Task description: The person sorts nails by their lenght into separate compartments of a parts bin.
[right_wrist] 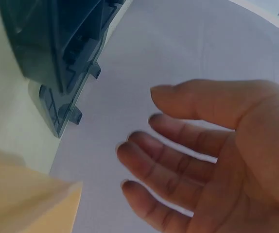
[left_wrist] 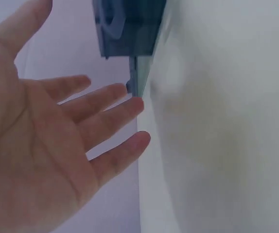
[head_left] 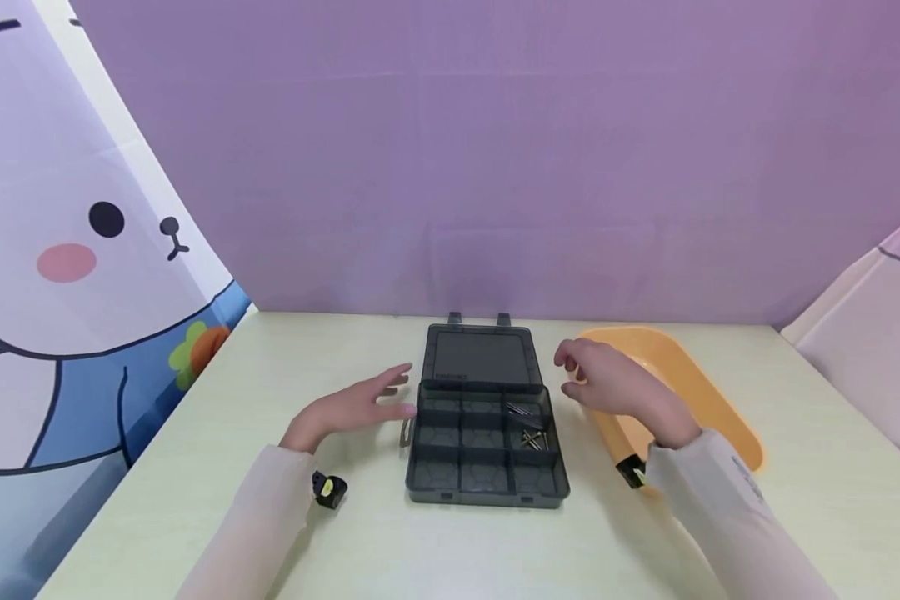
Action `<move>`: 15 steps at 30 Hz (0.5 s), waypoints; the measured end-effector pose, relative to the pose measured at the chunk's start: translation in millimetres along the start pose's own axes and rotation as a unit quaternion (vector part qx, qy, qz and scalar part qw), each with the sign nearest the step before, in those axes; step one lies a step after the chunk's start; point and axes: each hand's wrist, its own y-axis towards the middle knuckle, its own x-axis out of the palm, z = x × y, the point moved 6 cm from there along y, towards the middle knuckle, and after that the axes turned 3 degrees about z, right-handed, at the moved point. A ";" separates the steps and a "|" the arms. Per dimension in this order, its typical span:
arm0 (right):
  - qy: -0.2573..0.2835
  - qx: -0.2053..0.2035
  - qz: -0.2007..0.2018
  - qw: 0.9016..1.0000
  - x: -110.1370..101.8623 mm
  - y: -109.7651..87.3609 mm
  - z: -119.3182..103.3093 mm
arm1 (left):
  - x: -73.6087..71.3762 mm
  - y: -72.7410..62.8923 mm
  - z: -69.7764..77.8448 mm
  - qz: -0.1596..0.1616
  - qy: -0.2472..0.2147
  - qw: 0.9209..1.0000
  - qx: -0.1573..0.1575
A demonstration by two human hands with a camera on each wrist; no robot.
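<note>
A dark, see-through compartment box lies on the table with its lid folded back, away from the person. Several screws sit in one right-hand compartment, and slim metal pieces lie in the compartment behind it. Beside the box's left edge is the left hand, its fingers spread and the palm bare in the left wrist view. The right hand hovers between the box and an orange tray, fingers loosely bent. In the right wrist view nothing lies between its thumb and fingertips.
The tray stands to the right, partly covered by the right forearm. A handle sticks out at the box's left side. Purple cloth hangs behind the pale table, and a cartoon-printed cloth hangs on the left.
</note>
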 end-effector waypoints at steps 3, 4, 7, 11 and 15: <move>0.010 0.026 0.000 1.000 1.0 9.1 1.8 | -11.6 3.7 2.5 0.034 0.005 0.999 -0.002; 0.012 0.035 0.001 0.999 2.0 12.3 2.5 | -15.1 5.4 3.4 0.045 0.011 0.999 -0.002; 0.021 0.057 0.009 0.998 6.1 20.8 3.6 | -24.8 10.8 6.4 0.076 0.017 0.997 -0.011; 0.050 0.099 0.011 0.994 16.3 30.7 7.4 | -36.3 19.7 9.8 0.127 0.014 0.992 -0.022; 0.093 0.143 0.008 0.985 29.0 38.8 12.4 | -43.5 27.4 11.0 0.168 -0.018 0.985 -0.037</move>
